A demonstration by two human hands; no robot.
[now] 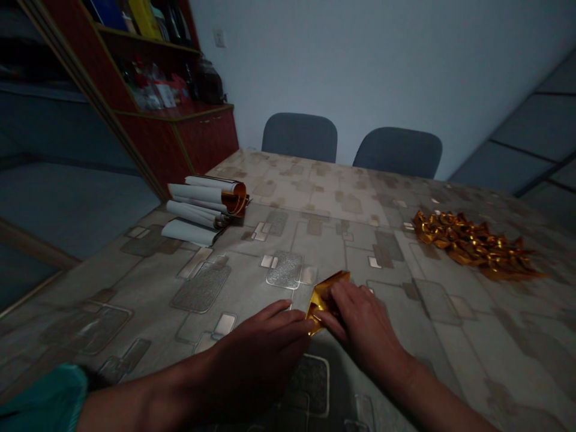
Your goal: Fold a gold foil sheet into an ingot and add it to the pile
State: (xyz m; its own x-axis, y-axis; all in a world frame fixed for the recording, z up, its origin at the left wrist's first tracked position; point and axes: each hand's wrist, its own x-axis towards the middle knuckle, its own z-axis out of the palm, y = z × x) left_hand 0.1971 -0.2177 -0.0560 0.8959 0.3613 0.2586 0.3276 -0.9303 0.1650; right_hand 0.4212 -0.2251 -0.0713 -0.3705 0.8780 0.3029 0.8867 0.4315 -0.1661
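Observation:
A small piece of folded gold foil paper point(320, 295) is held just above or against the patterned tablecloth, near the front middle of the table. My right hand point(360, 315) pinches it from the right, thumb on the near side and fingers over the top. From the left, my left hand point(274, 342) closes its fingertips on the paper's lower left edge. The left thumb and part of the paper are hidden behind the fingers. Farther right lies a cluster of folded gold foil pieces point(477, 243). Curled sheets point(198, 210), pale outside and gold inside, lie stacked at the left.
The table point(288, 231) has a grey and beige patterned cover. Two grey chairs point(299, 137) stand at its far side against the wall. A red-brown cabinet point(207, 141) with packages and a dark jar point(209, 81) stands at the back left.

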